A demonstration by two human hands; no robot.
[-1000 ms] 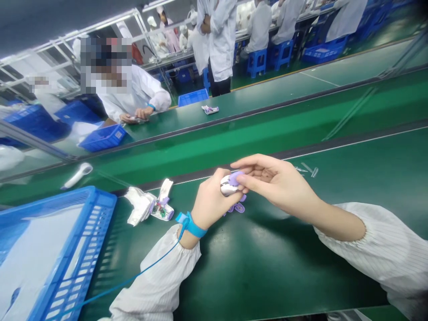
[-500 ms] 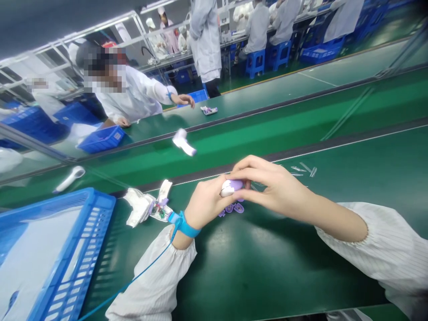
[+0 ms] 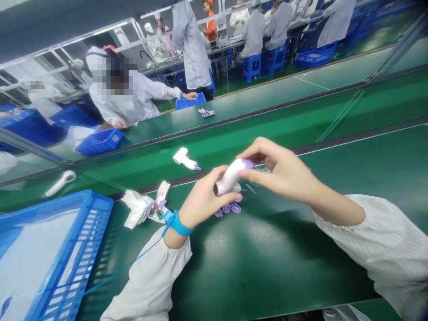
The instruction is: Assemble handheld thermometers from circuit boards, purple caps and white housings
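My left hand (image 3: 202,198) grips a white plastic handle-shaped housing (image 3: 229,178) with a purple end, held above the green bench. My right hand (image 3: 281,171) pinches the purple end of the same housing from the right. Small purple button pieces (image 3: 229,208) lie on the bench right under my hands. A blue strap (image 3: 177,224) with a blue cord circles my left wrist.
A blue crate (image 3: 50,249) stands at the lower left. Opened white housings (image 3: 143,206) lie beside it. Two white devices (image 3: 184,158) (image 3: 60,183) ride the green belt. A seated person in white (image 3: 133,98) reaches toward a blue bin (image 3: 190,101); another blue bin (image 3: 98,141) sits nearby.
I lifted the housing and tilted it so its purple end points up right. The white device landed on the belt. The person across moved a hand to the blue bin.
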